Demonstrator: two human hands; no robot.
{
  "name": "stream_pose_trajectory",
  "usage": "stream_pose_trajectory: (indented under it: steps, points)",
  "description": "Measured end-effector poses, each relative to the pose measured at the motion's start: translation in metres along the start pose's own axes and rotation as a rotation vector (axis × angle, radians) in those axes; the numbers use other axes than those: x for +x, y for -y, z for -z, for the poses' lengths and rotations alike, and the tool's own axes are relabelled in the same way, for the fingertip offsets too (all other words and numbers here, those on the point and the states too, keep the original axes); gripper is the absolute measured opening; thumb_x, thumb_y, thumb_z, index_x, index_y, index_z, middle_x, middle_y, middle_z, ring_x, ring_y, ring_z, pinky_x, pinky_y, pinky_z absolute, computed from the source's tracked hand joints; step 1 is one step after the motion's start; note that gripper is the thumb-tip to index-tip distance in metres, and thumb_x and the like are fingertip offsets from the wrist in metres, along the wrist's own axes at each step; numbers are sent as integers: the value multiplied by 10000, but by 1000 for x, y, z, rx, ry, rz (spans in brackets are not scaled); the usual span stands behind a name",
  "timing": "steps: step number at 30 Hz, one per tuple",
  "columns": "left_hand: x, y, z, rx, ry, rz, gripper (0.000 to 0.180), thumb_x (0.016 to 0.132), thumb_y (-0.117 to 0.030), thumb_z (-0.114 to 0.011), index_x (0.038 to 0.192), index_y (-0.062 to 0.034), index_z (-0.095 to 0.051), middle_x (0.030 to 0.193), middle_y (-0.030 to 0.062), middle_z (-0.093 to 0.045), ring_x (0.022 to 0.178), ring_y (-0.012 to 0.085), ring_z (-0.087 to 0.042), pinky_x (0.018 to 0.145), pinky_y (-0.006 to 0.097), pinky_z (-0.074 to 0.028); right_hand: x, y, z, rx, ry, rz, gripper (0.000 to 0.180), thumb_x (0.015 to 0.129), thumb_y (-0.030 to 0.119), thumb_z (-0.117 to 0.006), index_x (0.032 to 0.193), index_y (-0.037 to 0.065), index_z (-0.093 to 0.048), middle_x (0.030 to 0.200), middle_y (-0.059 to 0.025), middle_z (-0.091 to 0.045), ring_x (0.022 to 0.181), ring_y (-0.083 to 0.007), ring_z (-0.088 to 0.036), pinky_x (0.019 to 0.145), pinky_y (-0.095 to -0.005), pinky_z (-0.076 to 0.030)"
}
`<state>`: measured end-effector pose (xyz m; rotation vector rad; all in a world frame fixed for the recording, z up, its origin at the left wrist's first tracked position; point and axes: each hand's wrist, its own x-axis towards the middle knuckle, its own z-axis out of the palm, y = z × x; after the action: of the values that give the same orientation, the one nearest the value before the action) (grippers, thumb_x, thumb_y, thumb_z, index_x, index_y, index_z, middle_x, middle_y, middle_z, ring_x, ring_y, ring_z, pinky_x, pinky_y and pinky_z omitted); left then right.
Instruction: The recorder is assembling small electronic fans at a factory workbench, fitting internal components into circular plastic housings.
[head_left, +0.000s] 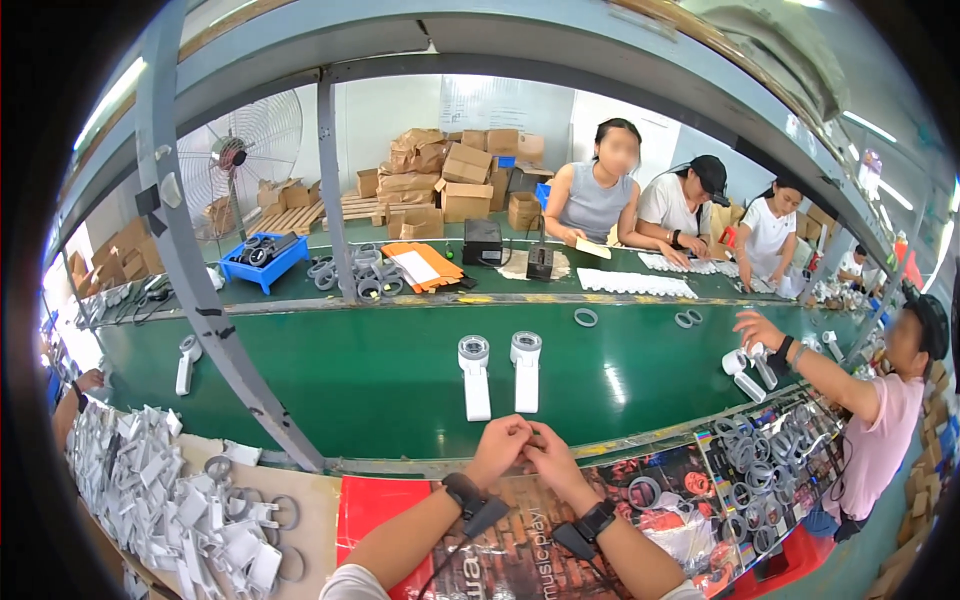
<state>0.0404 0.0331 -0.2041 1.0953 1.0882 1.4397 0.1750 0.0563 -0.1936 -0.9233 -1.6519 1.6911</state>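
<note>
Left hand (503, 443), right hand (547, 452) pressed together, contents hidden; white devices (500, 372) near on green belt (380, 385).

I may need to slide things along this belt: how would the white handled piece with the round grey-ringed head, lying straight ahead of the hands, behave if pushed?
The white handled piece lies flat on the green belt, so it would probably slide rather than roll. It looks like rigid plastic, likely light. Its round head may make it pivot if pushed at the handle end.

Glossy green belt (400, 390), 2 white plastic parts (500, 375), matt brown cardboard boxes (465, 170).
</note>
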Motion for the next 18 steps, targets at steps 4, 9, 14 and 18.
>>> stream_pose_trajectory:
  steps: [4, 9, 14, 18]
  points:
    - [0, 6, -4, -39, 15, 14, 108, 886, -17, -460, 814, 11, -535, 635, 42, -549, 461, 67, -447, 401, 224, -325, -4, 3, 0, -9, -30, -3, 320, 900, 56, -478, 1218, 32, -456, 982, -56, -612, 780, -111, -595, 607, -217, -456]
    - [-6, -2, -7, -45, 15, 83, 98, 893, -44, -482, 824, -6, -539, 617, 12, -511, 495, 65, -447, 439, 217, -340, -8, 10, 0, -56, -48, -4, 294, 922, 116, -475, 1202, 27, -483, 955, -50, -611, 770, -103, -590, 602, -219, -463]
    - [-20, 10, -14, 25, -137, -13, 102, 884, -77, -522, 815, -5, -546, 697, 9, -542, 639, 60, -481, 549, 228, -399, -7, 8, 0, -182, -20, 33, 295, 936, 154, -459, 1198, 28, -512, 960, -49, -611, 765, -93, -585, 606, -223, -483]
    - [-18, 12, -17, -13, -163, -64, 86, 875, -72, -526, 827, -4, -546, 680, 11, -532, 630, 64, -484, 555, 232, -407, -6, 8, 4, -196, -8, 44, 304, 939, 148, -443, 1212, 30, -510, 996, -46, -609, 777, -92, -585, 620, -223, -488]
